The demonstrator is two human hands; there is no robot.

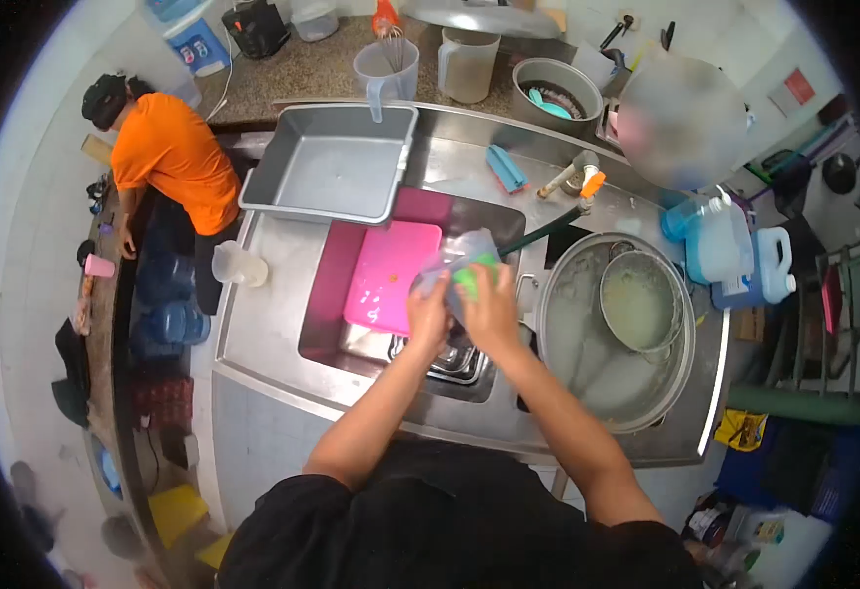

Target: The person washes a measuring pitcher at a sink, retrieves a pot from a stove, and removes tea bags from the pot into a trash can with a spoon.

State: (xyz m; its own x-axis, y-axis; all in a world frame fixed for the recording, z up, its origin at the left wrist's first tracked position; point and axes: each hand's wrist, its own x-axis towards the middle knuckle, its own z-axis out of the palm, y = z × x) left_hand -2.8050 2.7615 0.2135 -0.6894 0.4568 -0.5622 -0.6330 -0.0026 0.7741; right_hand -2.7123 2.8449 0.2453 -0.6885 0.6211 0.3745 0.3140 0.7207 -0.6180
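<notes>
Over the metal sink [314, 339], my left hand [428, 322] is closed on a translucent plastic container [477, 243]. My right hand [494, 319] presses a green sponge [469, 279] against it. Both hands cover parts of the container, so its full shape is hidden. A bright pink board or tray [391, 280] leans inside the sink, just left of my left hand. Beneath my hands lie metal pans [457, 361] on the sink floor.
A grey tub [327, 162] rests across the back left of the sink. To the right stands a large metal basin [597, 373] with a round strainer [641, 301] in it. The faucet [582, 182] is behind. A person in an orange shirt [177, 162] stands at the left.
</notes>
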